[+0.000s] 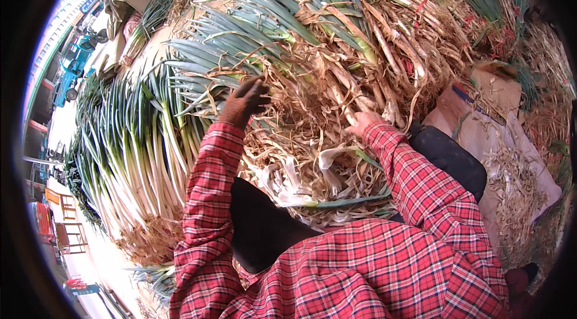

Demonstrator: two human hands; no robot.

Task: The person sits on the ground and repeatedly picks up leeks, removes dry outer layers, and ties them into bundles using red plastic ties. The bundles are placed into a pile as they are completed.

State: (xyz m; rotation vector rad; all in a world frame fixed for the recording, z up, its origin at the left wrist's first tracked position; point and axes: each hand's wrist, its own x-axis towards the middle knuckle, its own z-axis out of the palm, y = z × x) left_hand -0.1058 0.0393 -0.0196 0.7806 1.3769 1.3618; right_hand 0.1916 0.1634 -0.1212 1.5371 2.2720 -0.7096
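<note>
In front of me lies a heap of untrimmed long green onions [333, 80], with blue-green leaves and stalks wrapped in brown dry skins. My right hand [366, 122] has its fingers around the pale lower end of an onion stalk [338, 96]. At the left side of the heap my left hand [245, 102] is over the leaves and dry husks, its fingers apart. I see nothing held in it. Peeled onions [135, 161] with white stalks stand packed side by side at my left, roots toward me. Stripped skins [311, 184] lie between my knees.
More onion bundles with red ties [419, 6] lie at the back right. A littered sheet [505, 152] spreads at my right. Left, beyond the peeled onions, are wooden chairs [70, 233] and a blue vehicle [74, 69]. A smaller onion bundle [155, 19] lies at the back left.
</note>
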